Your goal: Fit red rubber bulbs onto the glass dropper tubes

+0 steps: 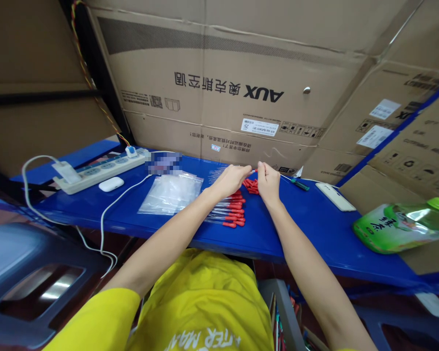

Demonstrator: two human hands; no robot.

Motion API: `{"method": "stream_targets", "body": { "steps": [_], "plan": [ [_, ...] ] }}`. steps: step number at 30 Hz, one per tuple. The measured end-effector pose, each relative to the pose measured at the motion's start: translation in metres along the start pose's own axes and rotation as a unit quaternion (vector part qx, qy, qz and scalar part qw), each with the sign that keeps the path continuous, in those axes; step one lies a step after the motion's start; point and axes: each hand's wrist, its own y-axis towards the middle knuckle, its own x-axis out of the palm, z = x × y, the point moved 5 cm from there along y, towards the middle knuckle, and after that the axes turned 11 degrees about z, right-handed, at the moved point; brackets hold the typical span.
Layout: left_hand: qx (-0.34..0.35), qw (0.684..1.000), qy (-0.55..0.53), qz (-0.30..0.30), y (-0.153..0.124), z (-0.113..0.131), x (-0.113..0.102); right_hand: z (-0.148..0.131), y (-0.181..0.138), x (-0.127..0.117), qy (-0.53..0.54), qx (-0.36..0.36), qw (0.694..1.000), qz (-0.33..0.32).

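Note:
My left hand (231, 179) and my right hand (269, 183) are close together above the table, fingers pinched. A small red rubber bulb (255, 170) shows between their fingertips. My right fingers close on it, and my left fingers pinch what looks like the glass dropper at its other side, mostly hidden. Loose red bulbs (251, 186) lie in a pile just below the hands. Under my left wrist, several glass droppers with red bulbs (236, 214) lie in a row, bulbs toward the right. Thin clear glass tubes (216, 173) lie behind my left hand, partly covered.
Clear zip bags (171, 195) lie left of the droppers. A power strip (106, 170), a white earbud case (111, 184) and cables occupy the left side. Rightward are a green-handled screwdriver (300, 184), a white phone (335, 196) and a green-labelled bottle (398, 226). Cardboard (219, 58) walls the back.

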Motion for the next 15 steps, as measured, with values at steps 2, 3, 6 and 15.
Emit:
{"method": "stream_targets", "body": {
  "steps": [2, 3, 6, 15],
  "plan": [
    [0.004, 1.0, 0.004, 0.001, 0.0, 0.0, 0.0, -0.001, 0.0, 0.001, -0.009, -0.007, 1.0, -0.008],
    [0.004, 1.0, 0.006, 0.001, 0.0, -0.001, 0.001, -0.001, 0.0, 0.002, -0.015, -0.01, 1.0, -0.012],
    [-0.001, 1.0, 0.01, 0.0, -0.002, -0.003, 0.002, 0.0, 0.0, 0.003, -0.023, -0.012, 0.999, -0.02],
    [-0.065, 0.996, -0.056, -0.009, -0.004, -0.007, 0.006, 0.02, 0.003, 0.001, 0.076, 0.098, 0.992, -0.02]
  ]
}}
